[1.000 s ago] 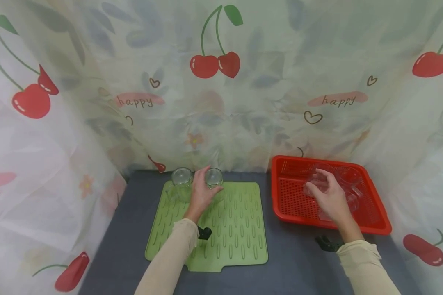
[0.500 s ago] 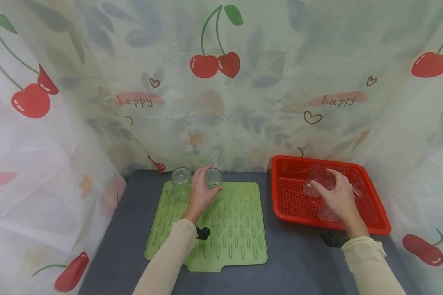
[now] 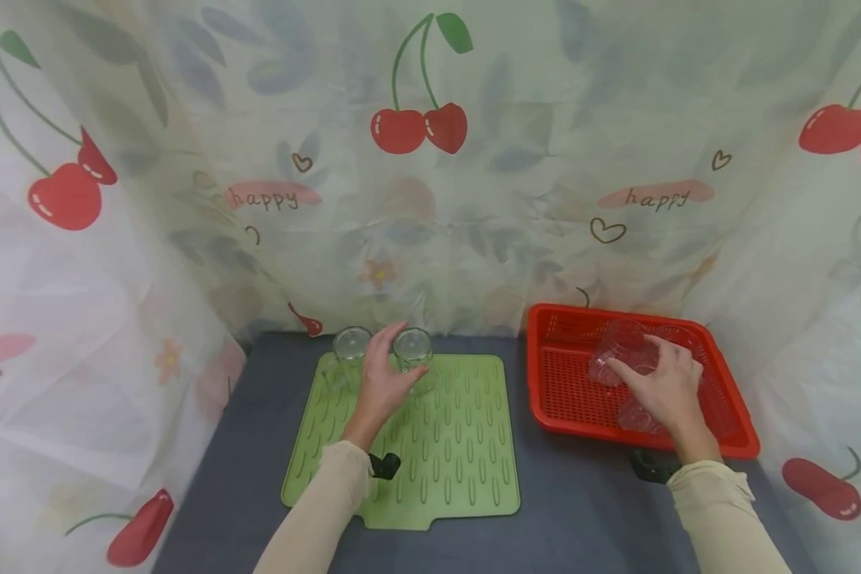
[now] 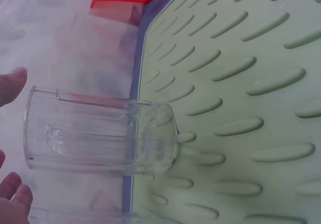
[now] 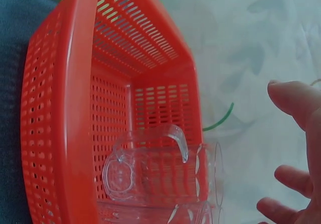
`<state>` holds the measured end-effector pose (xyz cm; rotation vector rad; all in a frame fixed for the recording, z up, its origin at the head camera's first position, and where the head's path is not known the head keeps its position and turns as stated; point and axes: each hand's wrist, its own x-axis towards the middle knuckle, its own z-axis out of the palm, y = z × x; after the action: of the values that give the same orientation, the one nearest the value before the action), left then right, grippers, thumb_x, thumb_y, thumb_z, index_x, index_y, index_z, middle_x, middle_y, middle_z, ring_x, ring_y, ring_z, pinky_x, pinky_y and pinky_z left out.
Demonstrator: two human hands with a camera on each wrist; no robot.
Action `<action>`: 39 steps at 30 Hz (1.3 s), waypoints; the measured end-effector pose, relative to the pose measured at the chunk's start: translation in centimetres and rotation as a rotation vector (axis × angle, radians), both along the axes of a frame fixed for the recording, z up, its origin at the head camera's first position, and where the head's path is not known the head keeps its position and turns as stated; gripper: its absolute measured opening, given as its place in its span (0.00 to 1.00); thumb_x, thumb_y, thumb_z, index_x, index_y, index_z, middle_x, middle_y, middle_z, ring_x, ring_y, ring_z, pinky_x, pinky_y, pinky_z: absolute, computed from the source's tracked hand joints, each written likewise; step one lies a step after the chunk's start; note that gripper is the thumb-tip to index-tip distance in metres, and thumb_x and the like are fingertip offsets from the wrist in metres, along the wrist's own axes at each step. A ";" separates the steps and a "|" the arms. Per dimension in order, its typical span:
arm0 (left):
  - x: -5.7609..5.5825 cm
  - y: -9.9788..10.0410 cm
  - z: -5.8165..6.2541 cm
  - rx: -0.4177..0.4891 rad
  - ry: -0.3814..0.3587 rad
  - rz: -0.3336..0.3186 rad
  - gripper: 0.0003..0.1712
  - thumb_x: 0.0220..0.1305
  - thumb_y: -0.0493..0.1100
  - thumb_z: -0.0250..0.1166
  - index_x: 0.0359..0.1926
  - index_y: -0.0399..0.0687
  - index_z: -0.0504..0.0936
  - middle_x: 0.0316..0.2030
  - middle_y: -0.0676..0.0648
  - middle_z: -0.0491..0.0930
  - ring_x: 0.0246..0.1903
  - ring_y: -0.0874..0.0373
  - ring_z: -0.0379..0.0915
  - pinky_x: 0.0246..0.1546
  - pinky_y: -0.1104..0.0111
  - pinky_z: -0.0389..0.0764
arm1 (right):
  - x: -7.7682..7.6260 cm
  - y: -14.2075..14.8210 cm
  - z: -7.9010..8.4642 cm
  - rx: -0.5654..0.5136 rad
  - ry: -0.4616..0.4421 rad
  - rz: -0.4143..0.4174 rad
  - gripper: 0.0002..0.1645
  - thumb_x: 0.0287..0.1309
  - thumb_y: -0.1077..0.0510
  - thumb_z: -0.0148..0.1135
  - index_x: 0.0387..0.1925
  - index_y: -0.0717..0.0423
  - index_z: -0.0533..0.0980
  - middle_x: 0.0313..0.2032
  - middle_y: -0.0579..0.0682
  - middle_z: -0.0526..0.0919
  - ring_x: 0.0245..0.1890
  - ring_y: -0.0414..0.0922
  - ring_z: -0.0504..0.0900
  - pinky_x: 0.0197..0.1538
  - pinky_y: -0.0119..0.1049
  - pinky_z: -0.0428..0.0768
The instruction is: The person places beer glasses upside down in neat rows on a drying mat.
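Grey tabletop bears a green mat and, to its right, a red basket. Over the mat, the left hand, spread wide, arches round a vertical mug without gripping; another mug stands left. The right hand, wide and holding nothing, is nearer the basket mug, just leftward, seemingly upright, crowded by a neighbour. Curtain hangs behind.

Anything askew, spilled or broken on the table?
Only a minor one: the red basket sits slightly turned, its near edge not lined up with that of the green mat. Both glass mugs on the mat stand without obvious tilt. No spill or breakage visible; fine cracks can't be judged.
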<state>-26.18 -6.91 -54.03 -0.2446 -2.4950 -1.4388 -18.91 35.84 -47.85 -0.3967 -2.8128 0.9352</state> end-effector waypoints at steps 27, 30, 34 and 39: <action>4.9 -2.3 -0.2 0.165 -0.075 -0.010 0.52 0.50 0.44 0.82 0.74 0.57 0.67 0.71 0.50 0.67 0.72 0.48 0.63 0.74 0.52 0.69 | 0.1 3.0 -1.7 0.017 -0.242 -0.067 0.75 0.52 0.28 0.69 0.79 0.66 0.38 0.73 0.80 0.41 0.68 0.78 0.44 0.59 0.81 0.65; 5.6 -2.2 -0.4 0.171 -0.076 -0.017 0.51 0.50 0.43 0.82 0.74 0.58 0.68 0.70 0.50 0.68 0.72 0.49 0.63 0.74 0.52 0.69 | 0.1 3.2 -1.7 0.011 -0.261 -0.055 0.75 0.53 0.29 0.69 0.79 0.67 0.37 0.72 0.81 0.40 0.68 0.79 0.44 0.58 0.81 0.66; 6.5 -1.9 -0.8 0.197 -0.069 -0.021 0.50 0.49 0.43 0.82 0.73 0.62 0.69 0.70 0.50 0.70 0.72 0.48 0.64 0.72 0.53 0.71 | 0.1 3.3 -1.8 -0.008 -0.282 -0.032 0.76 0.54 0.30 0.69 0.79 0.67 0.35 0.72 0.81 0.39 0.67 0.80 0.43 0.61 0.81 0.63; 7.2 -1.6 -1.6 0.211 -0.039 -0.041 0.51 0.50 0.44 0.82 0.73 0.61 0.68 0.70 0.48 0.70 0.71 0.48 0.65 0.71 0.53 0.72 | 0.1 3.4 -1.9 -0.022 -0.291 -0.016 0.76 0.55 0.30 0.68 0.78 0.68 0.34 0.72 0.82 0.41 0.66 0.80 0.44 0.63 0.80 0.63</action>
<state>-18.98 -8.47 -55.66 -0.2309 -2.3556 -1.7237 -18.82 39.27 -49.76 -0.6032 -3.0533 0.9770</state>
